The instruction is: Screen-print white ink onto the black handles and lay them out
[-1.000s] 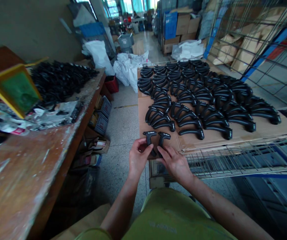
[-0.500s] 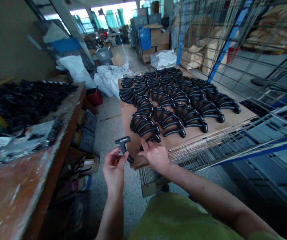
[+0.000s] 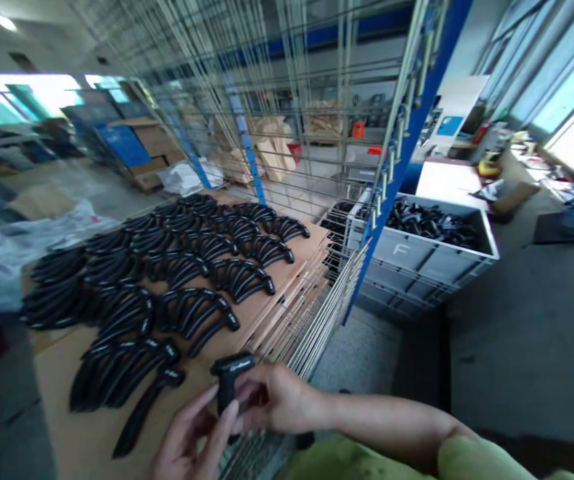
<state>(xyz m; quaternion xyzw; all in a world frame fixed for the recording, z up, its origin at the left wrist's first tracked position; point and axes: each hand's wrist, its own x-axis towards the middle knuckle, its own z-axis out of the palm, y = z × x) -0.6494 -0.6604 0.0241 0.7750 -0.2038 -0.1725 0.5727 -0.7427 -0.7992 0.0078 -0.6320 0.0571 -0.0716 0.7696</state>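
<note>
A black T-headed handle [image 3: 233,364] with white lettering on its head stands upright between my two hands. My left hand [image 3: 189,433] pinches its stem between thumb and fingers. From the other side my right hand [image 3: 281,400] closes its curled fingers on the same stem, partly hidden behind it. Left of my hands, a similar curved black handle [image 3: 141,410] lies at the near end of the rows. Many more black handles [image 3: 207,317] are fanned out in overlapping groups on the cardboard sheet [image 3: 61,373].
A wire-mesh rack with a blue post [image 3: 391,173] rises at the right of the cardboard. Beyond it stands a grey crate [image 3: 417,253] full of black parts. White sacks [image 3: 57,230] lie on the floor at the left, blurred.
My view has swung to the right. My right hand has left the handles on the cardboard and come to the handle in my left hand; both now hold it.
</note>
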